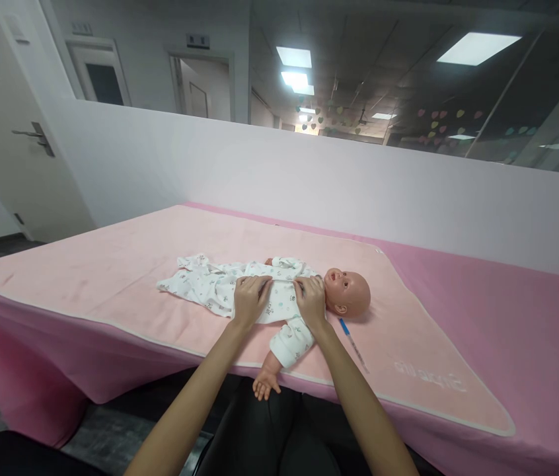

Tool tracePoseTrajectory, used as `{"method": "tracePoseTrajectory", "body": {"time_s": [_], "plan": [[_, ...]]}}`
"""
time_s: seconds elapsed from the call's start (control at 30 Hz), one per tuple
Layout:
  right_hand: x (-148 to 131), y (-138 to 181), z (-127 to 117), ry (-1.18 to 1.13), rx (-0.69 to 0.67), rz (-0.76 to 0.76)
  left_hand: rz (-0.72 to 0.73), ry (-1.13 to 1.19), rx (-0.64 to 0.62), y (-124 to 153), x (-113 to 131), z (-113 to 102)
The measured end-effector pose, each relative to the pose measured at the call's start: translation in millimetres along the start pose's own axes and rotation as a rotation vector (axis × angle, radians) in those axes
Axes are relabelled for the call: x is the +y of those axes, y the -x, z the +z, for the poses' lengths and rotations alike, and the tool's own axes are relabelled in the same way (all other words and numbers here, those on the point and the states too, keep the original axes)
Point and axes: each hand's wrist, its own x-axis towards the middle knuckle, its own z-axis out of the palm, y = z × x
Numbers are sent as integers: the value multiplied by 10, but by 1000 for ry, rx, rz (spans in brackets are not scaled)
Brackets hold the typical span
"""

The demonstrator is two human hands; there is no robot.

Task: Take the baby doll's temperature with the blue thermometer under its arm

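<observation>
A baby doll [351,294] lies on its back, its head to the right and its near arm hanging over the table edge. It wears a white printed romper [215,284]. My left hand [251,299] pinches the front of the romper around the belly. Higher up, by the doll's chest, my right hand [310,299] pinches the same cloth. Between my fingertips a fold of the front runs fairly straight. Just right of my right wrist lies a thermometer [353,345] with a blue end, touched by neither hand.
A light pink mat [125,244] lies under the doll, over a darker pink tablecloth [522,317]. Behind the table stands a white low wall [309,178] with glass above. A door [16,145] is at the left.
</observation>
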Motion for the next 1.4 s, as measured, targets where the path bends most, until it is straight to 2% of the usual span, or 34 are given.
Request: {"method": "tracePoseTrajectory", "body": {"time_s": [0.57,1.4], "plan": [[10,6,14,3,14,-13,-82,-15,18,-1,19,-3],[-37,6,-22,14,-12,8,-84,-16,62,3,26,1]]}}
